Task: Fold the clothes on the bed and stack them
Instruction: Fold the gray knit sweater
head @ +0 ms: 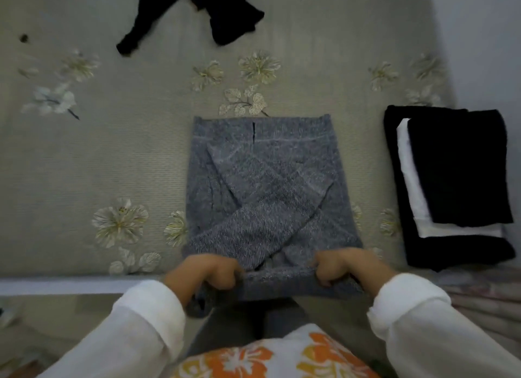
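The left hand (208,273) and right hand (341,267) each curl tightly round the near hem of the grey sweater (265,152), lying mid-bed (112,152) with 2 sleeves (253,225) crossed, so an uneven lift toward the far edge could spill them and skew the fold.

A home bedroom: floral bedspread (127,152), folded clothes stack (451,180).
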A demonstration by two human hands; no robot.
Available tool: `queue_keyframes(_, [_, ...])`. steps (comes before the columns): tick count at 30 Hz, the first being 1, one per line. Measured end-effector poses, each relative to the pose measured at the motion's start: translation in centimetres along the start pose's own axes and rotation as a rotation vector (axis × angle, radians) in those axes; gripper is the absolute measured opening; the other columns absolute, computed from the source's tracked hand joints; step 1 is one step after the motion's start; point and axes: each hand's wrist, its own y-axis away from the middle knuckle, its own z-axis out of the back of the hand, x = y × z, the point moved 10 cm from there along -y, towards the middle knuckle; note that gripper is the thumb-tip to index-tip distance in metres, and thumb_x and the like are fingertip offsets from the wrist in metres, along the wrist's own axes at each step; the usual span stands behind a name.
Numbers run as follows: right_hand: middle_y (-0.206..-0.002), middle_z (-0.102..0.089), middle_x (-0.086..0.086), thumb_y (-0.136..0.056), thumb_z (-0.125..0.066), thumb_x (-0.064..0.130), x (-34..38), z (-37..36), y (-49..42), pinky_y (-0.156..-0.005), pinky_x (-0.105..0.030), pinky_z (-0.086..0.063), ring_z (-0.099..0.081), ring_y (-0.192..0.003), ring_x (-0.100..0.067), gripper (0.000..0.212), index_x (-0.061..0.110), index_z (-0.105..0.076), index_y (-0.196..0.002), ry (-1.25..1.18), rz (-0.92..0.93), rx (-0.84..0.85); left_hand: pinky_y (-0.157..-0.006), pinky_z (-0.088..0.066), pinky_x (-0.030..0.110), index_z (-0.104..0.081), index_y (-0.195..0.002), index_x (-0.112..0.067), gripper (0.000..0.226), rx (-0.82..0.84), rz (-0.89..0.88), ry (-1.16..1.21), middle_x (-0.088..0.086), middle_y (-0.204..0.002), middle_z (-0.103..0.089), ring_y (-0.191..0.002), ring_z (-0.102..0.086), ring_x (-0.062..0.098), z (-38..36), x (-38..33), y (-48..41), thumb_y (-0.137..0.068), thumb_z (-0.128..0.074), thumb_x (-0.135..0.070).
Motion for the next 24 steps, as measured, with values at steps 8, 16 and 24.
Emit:
queue_keyframes(8, [-0.066, -0.049, 0.000, -0.072, -0.065, 0.010, -1.4, 6.1, 2.2, -0.051, -0.026, -0.034, -0.045, -0.064, -0.016, 0.011, 0.012, -0.055, -0.068, -0.055, 0.013, -0.088, -0.069, -0.044, 0.028, -0.061, -0.094, -0.021, 0.021, -0.043, 0.017, 0.162, 0.000, -0.090, -0.060, -0.084, -0.055, 0.019, 5.4, 2.5, 1.8, -0.079, -0.052, -0.007])
queue_keyframes(16, [-0.103, -0.058, -0.005, -0.092, -0.053, 0.022, -4.7, 19.2, 3.0, -0.074, -0.034, -0.046, -0.053, -0.088, -0.024, 0.016, 0.018, -0.051, -0.108, -0.022, -0.043, -0.541, -0.083, -0.040, 0.031, -0.056, -0.120, -0.010, 0.028, -0.321, 0.069, 0.203, 0.011, -0.123, -0.056, -0.104, -0.053, 0.024, 17.6, 7.4, 2.4, -0.095, -0.048, -0.019])
queue_keyframes(24, [-0.126, -0.058, -0.008, -0.099, -0.050, 0.025, -6.4, 27.4, -0.3, -0.079, -0.037, -0.049, -0.057, -0.107, -0.028, 0.033, 0.018, -0.047, -0.131, -0.023, -0.060, -0.708, -0.093, -0.042, 0.035, -0.046, -0.133, -0.014, 0.035, -0.520, 0.149, 0.282, 0.011, -0.134, -0.052, -0.118, -0.051, 0.029, 26.3, 11.8, -0.9, -0.099, -0.048, -0.017])
